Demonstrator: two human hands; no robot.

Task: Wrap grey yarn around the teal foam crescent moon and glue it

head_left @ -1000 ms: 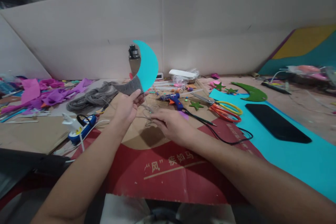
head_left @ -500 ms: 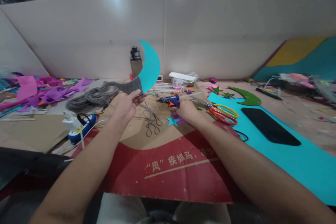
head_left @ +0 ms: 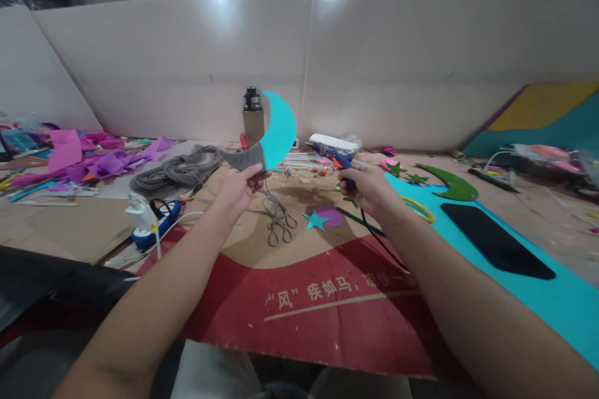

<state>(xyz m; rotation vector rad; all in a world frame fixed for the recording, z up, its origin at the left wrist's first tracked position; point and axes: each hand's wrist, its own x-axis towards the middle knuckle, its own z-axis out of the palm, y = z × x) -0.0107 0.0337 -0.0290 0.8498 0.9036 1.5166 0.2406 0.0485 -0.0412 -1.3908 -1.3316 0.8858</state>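
My left hand (head_left: pixel 241 187) pinches a turquoise crescent moon (head_left: pixel 281 131) near its lower part, where grey cord is wrapped closely around it. From there a loose length of grey cord (head_left: pixel 279 221) hangs down and lies in loops on the cardboard. In my right hand (head_left: pixel 367 186) is a blue glue gun (head_left: pixel 347 168), raised over the table with its dark cable trailing beneath my forearm; my fingers hide part of it. Between the hands a turquoise star (head_left: pixel 316 220) lies beside a purple round piece (head_left: pixel 333 217).
A red-and-brown cardboard sheet (head_left: pixel 309 336) covers the front. A grey cord coil (head_left: pixel 175 171), a blue power strip (head_left: pixel 156 227) and purple scraps lie left. At right are a black phone (head_left: pixel 496 240), green crescent (head_left: pixel 452 186) and scissors' yellow handle (head_left: pixel 421 209). A bottle (head_left: pixel 253 121) stands behind.
My right hand has lifted the glue gun off the cardboard and moved it rightward, uncovering the purple piece. My left hand still holds the crescent. The view has shifted slightly.
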